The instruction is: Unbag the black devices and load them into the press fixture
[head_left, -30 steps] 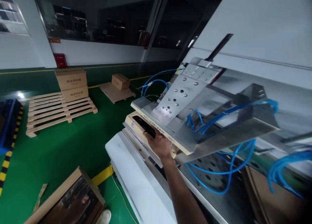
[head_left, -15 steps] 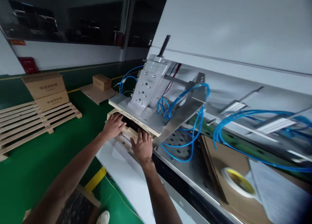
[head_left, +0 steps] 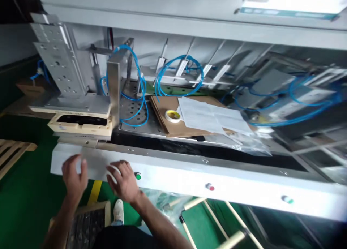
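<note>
My left hand (head_left: 75,175) hovers in front of the machine's white front panel (head_left: 173,173), fingers curved and apart, with nothing in it. Beside it my right hand (head_left: 123,180) is also empty, its fingers loosely bent and spread, close to a green push button (head_left: 138,176). Beyond both hands a cream-coloured fixture block (head_left: 81,128) holds a long black part (head_left: 81,120) in its recess. Just above the block sits a metal press plate (head_left: 73,103), joined to an upright metal bracket (head_left: 58,66).
Cardboard sheets (head_left: 173,129) on the machine bed carry a tape roll (head_left: 172,116) and white papers (head_left: 211,115). Blue air hoses (head_left: 143,90) loop behind. A red button (head_left: 210,187) sits on the panel. Below are a crate of dark pieces (head_left: 86,223) and a wooden pallet (head_left: 13,151).
Both hands have come away from the fixture block, back toward me and down before the front panel. The view has swung right, bringing the buttons and more of the machine into sight.
</note>
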`<state>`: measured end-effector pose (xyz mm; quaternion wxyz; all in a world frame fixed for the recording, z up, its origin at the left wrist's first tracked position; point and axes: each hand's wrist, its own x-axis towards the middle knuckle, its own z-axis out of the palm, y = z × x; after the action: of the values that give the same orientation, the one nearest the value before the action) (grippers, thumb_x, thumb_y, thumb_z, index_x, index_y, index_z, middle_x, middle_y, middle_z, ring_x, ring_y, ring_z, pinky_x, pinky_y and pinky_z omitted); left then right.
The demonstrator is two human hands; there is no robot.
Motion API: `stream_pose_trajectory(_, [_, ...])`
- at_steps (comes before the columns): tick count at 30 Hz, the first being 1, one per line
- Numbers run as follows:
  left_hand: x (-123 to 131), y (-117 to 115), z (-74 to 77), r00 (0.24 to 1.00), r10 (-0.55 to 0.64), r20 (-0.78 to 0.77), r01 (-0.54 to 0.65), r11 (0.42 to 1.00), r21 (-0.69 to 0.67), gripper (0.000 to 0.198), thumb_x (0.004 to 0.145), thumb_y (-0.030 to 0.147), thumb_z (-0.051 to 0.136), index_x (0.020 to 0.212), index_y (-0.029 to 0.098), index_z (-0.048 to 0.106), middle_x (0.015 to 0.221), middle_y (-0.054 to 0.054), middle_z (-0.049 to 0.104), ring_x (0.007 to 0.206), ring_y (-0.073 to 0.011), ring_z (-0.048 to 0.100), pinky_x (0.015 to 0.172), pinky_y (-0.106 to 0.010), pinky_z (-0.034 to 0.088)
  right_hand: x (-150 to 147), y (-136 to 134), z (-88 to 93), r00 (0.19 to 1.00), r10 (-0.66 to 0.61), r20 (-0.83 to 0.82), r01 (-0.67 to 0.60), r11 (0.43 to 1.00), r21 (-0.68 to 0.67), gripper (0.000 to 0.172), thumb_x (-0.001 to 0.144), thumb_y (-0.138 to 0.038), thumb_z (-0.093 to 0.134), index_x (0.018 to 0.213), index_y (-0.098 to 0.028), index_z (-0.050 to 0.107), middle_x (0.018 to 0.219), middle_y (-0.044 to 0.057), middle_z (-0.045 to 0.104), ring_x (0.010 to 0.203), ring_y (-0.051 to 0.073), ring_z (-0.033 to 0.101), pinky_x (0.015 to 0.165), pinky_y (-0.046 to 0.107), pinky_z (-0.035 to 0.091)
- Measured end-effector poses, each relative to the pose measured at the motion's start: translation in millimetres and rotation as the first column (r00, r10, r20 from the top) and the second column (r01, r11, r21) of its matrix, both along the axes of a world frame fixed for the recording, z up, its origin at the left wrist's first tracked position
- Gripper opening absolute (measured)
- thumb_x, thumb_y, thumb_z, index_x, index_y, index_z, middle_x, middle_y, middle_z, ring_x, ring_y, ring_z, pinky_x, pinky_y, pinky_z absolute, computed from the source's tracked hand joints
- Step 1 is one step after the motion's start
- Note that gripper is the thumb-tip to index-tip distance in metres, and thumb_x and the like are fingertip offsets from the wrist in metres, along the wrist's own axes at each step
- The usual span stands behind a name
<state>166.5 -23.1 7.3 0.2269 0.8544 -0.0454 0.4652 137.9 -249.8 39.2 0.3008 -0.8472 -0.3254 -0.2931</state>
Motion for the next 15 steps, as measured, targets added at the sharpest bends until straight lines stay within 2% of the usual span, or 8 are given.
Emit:
stream_pose_trajectory(3, [-75, -65, -43.5, 0.961, -0.228, -0.154, 0.239, 0.969, 0.057, 0.018, 0.100, 0.025, 0.059, 0.114, 0.017, 0.066, 0.112, -0.010, 0.072, 0.110, -0.0189, 0.065, 0.099, -0.033, 0.052, -71, -54, -19.6, 0.996, -0.084, -0.015, 0.085, 0.994, 0.072, 0.030, 0.099, -0.014, 0.058, 0.128, -0.019, 0.063, 0.107, 0.009, 0.071, 0.098, 0.020, 0.065, 0.086, 0.037, 0.056])
stream_pose_trajectory(5, [-108, -107, -66.3, 0.918, -0.296, -0.264, 0.333, 0.936, 0.110, 0.030, 0.100, 0.029, 0.059, 0.128, 0.019, 0.064, 0.127, -0.009, 0.071, 0.123, -0.0199, 0.064, 0.103, -0.034, 0.053, -100, -100, -28.9, 0.962, -0.271, -0.012, 0.271, 0.955, 0.119, 0.032, 0.100, -0.012, 0.058, 0.130, -0.020, 0.064, 0.104, 0.008, 0.070, 0.094, 0.019, 0.065, 0.080, 0.033, 0.056])
stream_pose_trajectory(6, [-118, -124, -74.9, 0.905, -0.298, -0.304, 0.350, 0.927, 0.134, 0.037, 0.101, 0.030, 0.059, 0.136, 0.020, 0.061, 0.135, -0.009, 0.069, 0.129, -0.0201, 0.062, 0.105, -0.034, 0.054, -110, -125, -32.4, 0.920, -0.391, -0.004, 0.388, 0.911, 0.138, 0.033, 0.100, -0.012, 0.059, 0.131, -0.020, 0.064, 0.103, 0.009, 0.069, 0.094, 0.019, 0.066, 0.080, 0.032, 0.056])
stream_pose_trajectory(8, [-127, -152, -86.9, 0.894, -0.264, -0.363, 0.342, 0.925, 0.168, 0.050, 0.101, 0.033, 0.058, 0.149, 0.021, 0.053, 0.148, -0.008, 0.063, 0.138, -0.0207, 0.059, 0.108, -0.034, 0.055, -123, -179, -38.1, 0.778, -0.627, 0.034, 0.614, 0.771, 0.167, 0.030, 0.100, -0.016, 0.061, 0.130, -0.020, 0.066, 0.105, 0.010, 0.069, 0.097, 0.021, 0.067, 0.083, 0.034, 0.057])
stream_pose_trajectory(11, [-128, -172, -95.6, 0.910, -0.189, -0.369, 0.273, 0.943, 0.190, 0.058, 0.101, 0.036, 0.058, 0.156, 0.023, 0.046, 0.154, -0.009, 0.059, 0.139, -0.0227, 0.060, 0.109, -0.037, 0.056, -135, -270, -46.3, 0.493, -0.869, 0.029, 0.845, 0.487, 0.220, 0.030, 0.101, -0.031, 0.060, 0.126, -0.015, 0.068, 0.110, 0.015, 0.069, 0.102, 0.026, 0.066, 0.091, 0.042, 0.056])
stream_pose_trajectory(13, [-128, -175, -98.6, 0.932, -0.151, -0.329, 0.223, 0.955, 0.195, 0.061, 0.101, 0.037, 0.058, 0.159, 0.026, 0.043, 0.153, -0.009, 0.060, 0.137, -0.0243, 0.062, 0.109, -0.039, 0.056, -145, -333, -54.1, 0.325, -0.941, -0.089, 0.927, 0.299, 0.226, 0.049, 0.100, -0.045, 0.057, 0.130, -0.009, 0.067, 0.115, 0.021, 0.068, 0.107, 0.033, 0.064, 0.093, 0.048, 0.054])
stream_pose_trajectory(15, [-128, -174, -100.1, 0.942, -0.120, -0.313, 0.194, 0.957, 0.216, 0.066, 0.101, 0.038, 0.059, 0.162, 0.026, 0.038, 0.152, -0.011, 0.060, 0.135, -0.0264, 0.063, 0.109, -0.041, 0.056, -155, -394, -64.1, 0.190, -0.957, -0.221, 0.971, 0.149, 0.189, 0.069, 0.095, -0.055, 0.054, 0.137, -0.001, 0.062, 0.119, 0.028, 0.067, 0.112, 0.038, 0.061, 0.096, 0.054, 0.051])
